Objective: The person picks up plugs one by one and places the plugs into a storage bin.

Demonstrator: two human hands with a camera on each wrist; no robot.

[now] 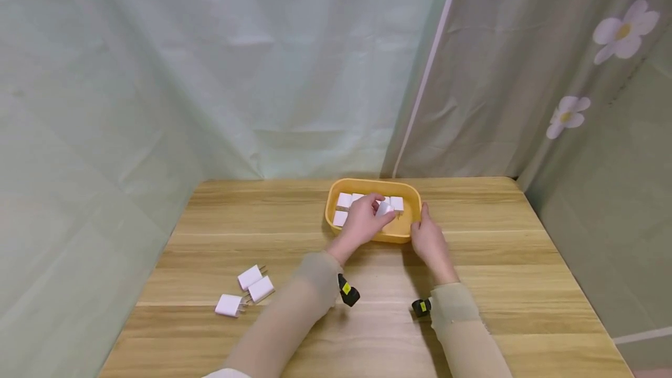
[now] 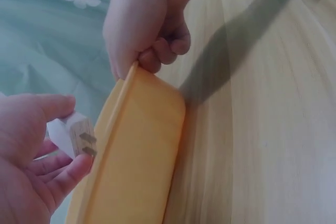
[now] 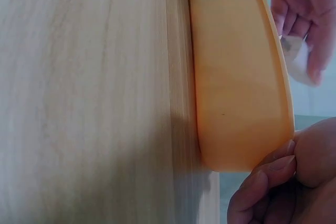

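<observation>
Yellow tray (image 1: 406,232) sits on the wooden table (image 1: 499,273), toward the far edge and about midway across. It is oval-cornered with a raised rim, and it holds several white charger plugs (image 1: 345,199) lying in rows against its far and left sides.

Right hand (image 1: 430,242) is at the tray's right near corner. In the left wrist view its thumb lies over the rim and its curled fingers (image 2: 168,51) sit against the outer wall, so it grips the tray edge. The right wrist view shows the same fingertips (image 3: 273,174) touching the tray's outer wall at the corner.

Left hand (image 1: 362,221) is over the tray's interior, above its middle. It pinches one white plug (image 1: 384,209) between thumb and fingers. In the left wrist view this plug's two metal prongs (image 2: 87,144) point toward the tray's inner wall, and the plug is just beside the rim, apart from it.

Three more white plugs (image 1: 247,291) lie loose on the table well to the left of the tray, near the left sleeve (image 1: 294,308). Two touch each other; the third lies just beside them.
</observation>
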